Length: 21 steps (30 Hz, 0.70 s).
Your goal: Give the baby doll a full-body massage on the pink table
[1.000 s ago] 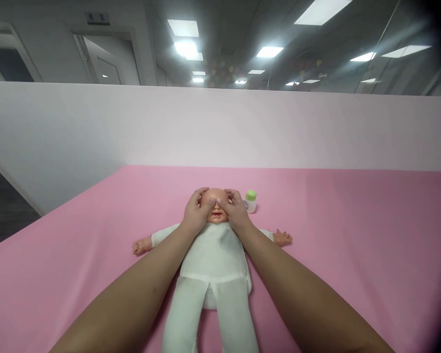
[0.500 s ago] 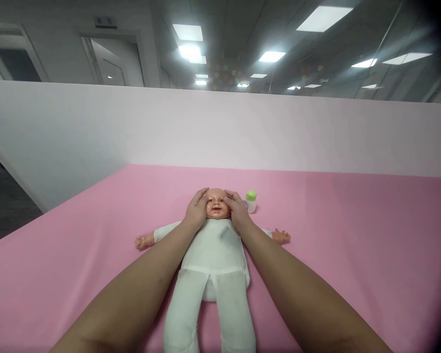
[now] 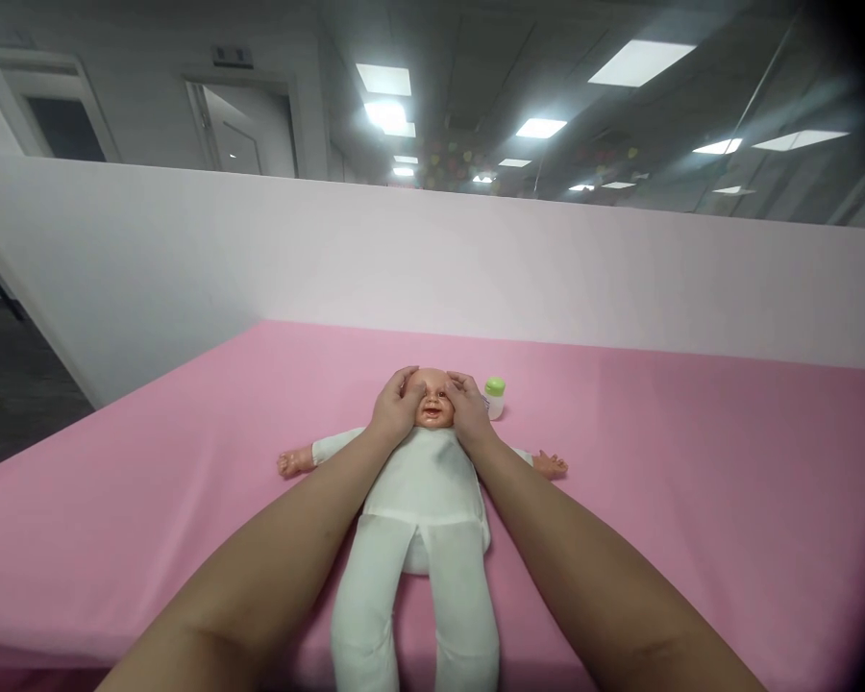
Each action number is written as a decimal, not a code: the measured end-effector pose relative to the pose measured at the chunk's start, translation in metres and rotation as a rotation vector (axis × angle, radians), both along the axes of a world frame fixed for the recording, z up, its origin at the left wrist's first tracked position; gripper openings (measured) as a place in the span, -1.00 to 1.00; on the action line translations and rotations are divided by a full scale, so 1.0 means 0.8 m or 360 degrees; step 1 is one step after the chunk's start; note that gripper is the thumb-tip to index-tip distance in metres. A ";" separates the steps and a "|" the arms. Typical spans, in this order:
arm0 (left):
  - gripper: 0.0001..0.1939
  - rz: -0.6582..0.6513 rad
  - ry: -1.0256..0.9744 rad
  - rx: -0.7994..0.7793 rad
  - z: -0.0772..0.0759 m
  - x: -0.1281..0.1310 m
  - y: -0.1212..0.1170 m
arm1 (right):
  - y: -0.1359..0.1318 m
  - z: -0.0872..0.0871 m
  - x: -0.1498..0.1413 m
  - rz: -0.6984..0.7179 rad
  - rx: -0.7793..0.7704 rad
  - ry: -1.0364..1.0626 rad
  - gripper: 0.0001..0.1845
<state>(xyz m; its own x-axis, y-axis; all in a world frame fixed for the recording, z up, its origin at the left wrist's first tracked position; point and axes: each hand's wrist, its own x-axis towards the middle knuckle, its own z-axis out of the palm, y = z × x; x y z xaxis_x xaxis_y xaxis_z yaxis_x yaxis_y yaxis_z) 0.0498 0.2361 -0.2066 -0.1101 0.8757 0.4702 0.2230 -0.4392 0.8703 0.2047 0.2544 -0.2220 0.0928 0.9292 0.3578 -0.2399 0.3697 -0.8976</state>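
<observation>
A baby doll [image 3: 425, 481] with a white cloth body lies face up, its arms spread out and its legs toward me. My left hand [image 3: 398, 404] cups the left side of the doll's head, fingers curved round it and the thumb over the eye area. On the other side, my right hand [image 3: 466, 406] clasps the head the same way, its thumb close to the other eye. Between the thumbs the doll's nose and open mouth [image 3: 433, 411] show. Just right of my right hand stands a small clear bottle with a green cap [image 3: 495, 397], partly behind the hand.
Pink cloth [image 3: 655, 500] covers the surface under the doll, with its near edge at the lower left. A low white wall [image 3: 476, 269] runs along the back and left side. Beyond it are doors and ceiling lights.
My thumbs have shifted on the doll's face, the left one moving inward over the eye area. The doll's head has moved slightly right in view, and the camera has tilted a little.
</observation>
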 end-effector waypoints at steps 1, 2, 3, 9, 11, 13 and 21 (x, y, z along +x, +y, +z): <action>-0.53 -0.0003 -0.0018 -0.0002 -0.002 0.000 0.002 | 0.002 -0.002 0.000 0.0013 -0.0008 0.0018 -0.49; -0.55 -0.0004 -0.0037 -0.0007 -0.004 0.000 0.005 | 0.004 -0.004 0.001 0.0028 -0.0014 0.0038 -0.50; -0.56 -0.0004 -0.0055 -0.0017 -0.006 0.000 0.007 | 0.005 -0.005 0.001 0.0044 -0.0020 0.0058 -0.50; -0.59 0.0026 -0.0133 -0.0073 -0.019 -0.005 0.023 | 0.010 -0.010 0.002 0.0133 -0.0041 0.0130 -0.47; -0.58 0.0011 -0.0161 -0.0079 -0.020 -0.005 0.023 | 0.008 -0.009 0.003 0.0149 -0.0043 0.0120 -0.45; -0.57 -0.0025 -0.0181 -0.0084 -0.016 -0.004 0.019 | 0.004 -0.007 0.004 0.0157 -0.0043 0.0088 -0.42; -0.43 -0.0127 -0.0153 -0.0155 0.002 -0.004 -0.001 | -0.009 0.002 0.006 0.0055 -0.0059 -0.0169 -0.29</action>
<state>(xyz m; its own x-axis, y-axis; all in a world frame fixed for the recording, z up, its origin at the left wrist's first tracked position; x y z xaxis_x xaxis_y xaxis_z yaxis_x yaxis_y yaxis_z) 0.0469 0.2350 -0.2053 -0.0784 0.9244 0.3733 0.1044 -0.3648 0.9252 0.2093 0.2472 -0.2203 0.0239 0.9439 0.3292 -0.1548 0.3288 -0.9316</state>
